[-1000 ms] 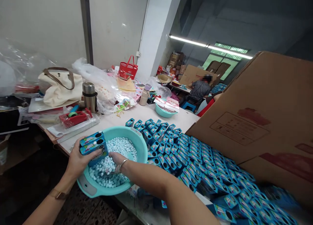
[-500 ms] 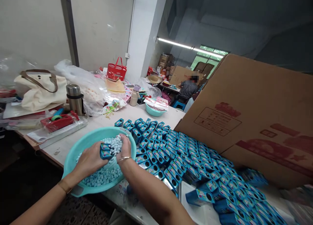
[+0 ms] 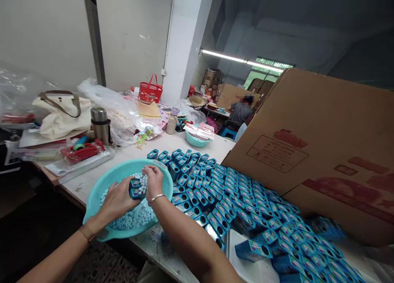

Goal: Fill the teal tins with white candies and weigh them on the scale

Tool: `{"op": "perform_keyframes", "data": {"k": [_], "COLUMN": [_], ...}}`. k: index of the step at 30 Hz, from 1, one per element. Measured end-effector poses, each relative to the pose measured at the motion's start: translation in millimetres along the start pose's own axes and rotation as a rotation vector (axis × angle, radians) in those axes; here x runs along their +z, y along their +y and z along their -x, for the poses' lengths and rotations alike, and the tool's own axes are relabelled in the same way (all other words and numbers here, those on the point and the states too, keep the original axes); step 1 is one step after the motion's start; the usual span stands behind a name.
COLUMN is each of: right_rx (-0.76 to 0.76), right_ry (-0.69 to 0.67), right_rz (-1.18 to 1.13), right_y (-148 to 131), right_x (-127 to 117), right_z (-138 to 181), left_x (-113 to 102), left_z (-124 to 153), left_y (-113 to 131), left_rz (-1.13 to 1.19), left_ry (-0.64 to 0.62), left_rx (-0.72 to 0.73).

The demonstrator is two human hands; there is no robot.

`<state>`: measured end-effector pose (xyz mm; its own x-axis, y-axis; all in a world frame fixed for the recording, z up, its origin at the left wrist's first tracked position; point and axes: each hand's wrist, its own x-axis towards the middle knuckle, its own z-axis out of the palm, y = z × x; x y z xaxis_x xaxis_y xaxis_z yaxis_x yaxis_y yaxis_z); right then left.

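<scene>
My left hand [image 3: 117, 200] is wrapped round two small blue boxes [image 3: 135, 188], held side by side over a turquoise basin [image 3: 94, 192]. Pale blue pellets [image 3: 134, 217] lie loose in the basin. A heap of the same pellets covers the right end of the boxes. My right hand [image 3: 154, 180] is curled against that heap with its fingers bent over the pellets; the palm side is partly hidden. Just right of the basin stand rows of similar blue boxes [image 3: 200, 196], with round dark holes in their tops.
A large cardboard carton [image 3: 308, 151] stands behind the boxes on the right. At the left are a cloth bag [image 3: 66, 114], a steel flask [image 3: 101, 125] and a red tape dispenser [image 3: 83, 151]. A second basin [image 3: 197, 141] sits farther back. Another person [image 3: 241, 110] sits in the background.
My right hand's fingers have come up and curled over the top of the pellet heap, which looks smaller. The left hand still holds the boxes. The view has shifted slightly.
</scene>
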<state>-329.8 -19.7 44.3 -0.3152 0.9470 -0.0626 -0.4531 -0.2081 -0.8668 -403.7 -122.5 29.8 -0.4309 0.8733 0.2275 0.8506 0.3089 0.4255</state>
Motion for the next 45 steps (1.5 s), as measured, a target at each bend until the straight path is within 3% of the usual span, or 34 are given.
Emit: {"op": "perform_keyframes", "data": {"k": [13,20,32,39,41,45], "right_rx": [0.023,0.004,0.042,0.105,0.137,0.105], "right_ry": [-0.205,-0.236,-0.079,-0.080,-0.126,-0.236], "right_rz": [0.042,0.083,0.096,0.081,0.158,0.550], "right_y": [-11,-9,5,9,12,24], "right_x": [11,8,6,6,-2,-26], "right_z": [4,-2,6,5,-1,-29], "left_x": [-7,-5,-16,-18,-19,-25], "left_z": [2,-2,3,3,5,16], "left_y": [-12,-12,-22,-22,-26,-46], "left_rz": [0.141,0.229,0.337,0.549,0.633,0.775], "left_ry": [0.046,0.047,0.069,0.012,-0.042,-0.104], "left_rx": [0.000,-0.017,0.087,0.015,-0.015,-0.131]}}
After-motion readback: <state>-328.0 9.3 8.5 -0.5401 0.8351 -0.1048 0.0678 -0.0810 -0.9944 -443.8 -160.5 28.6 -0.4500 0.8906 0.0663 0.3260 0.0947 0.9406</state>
